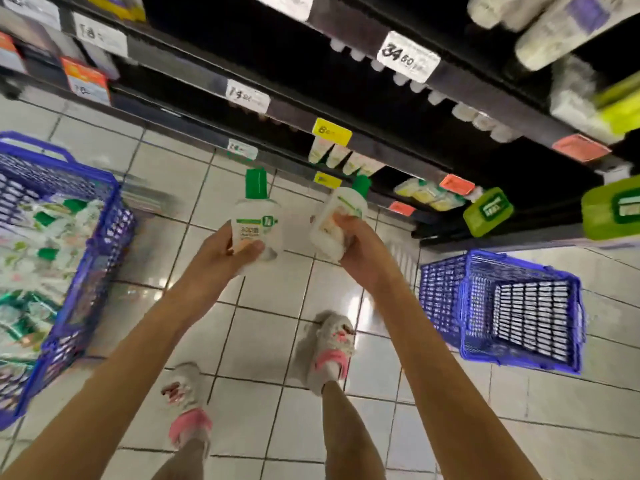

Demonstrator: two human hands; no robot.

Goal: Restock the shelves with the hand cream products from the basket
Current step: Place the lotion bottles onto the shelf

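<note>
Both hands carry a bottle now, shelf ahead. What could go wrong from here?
The right hand grips its tilted green-capped bottle low down, so it may slip. With the left hand holding a second bottle, no hand is free to steady the tubes already shelved. The empty blue basket lies near the right shoe, a possible trip.

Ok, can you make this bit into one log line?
left hand: grips green-capped bottle | right hand: grips second bottle | stocked basket: floor, left | other basket: floor, right | step: bottles not yet shelved

Pink-strapped shoes [329, 355] stand on glossy white floor tiles [263, 341], a blue basket [443, 299] lies tipped on its side at right.
</note>
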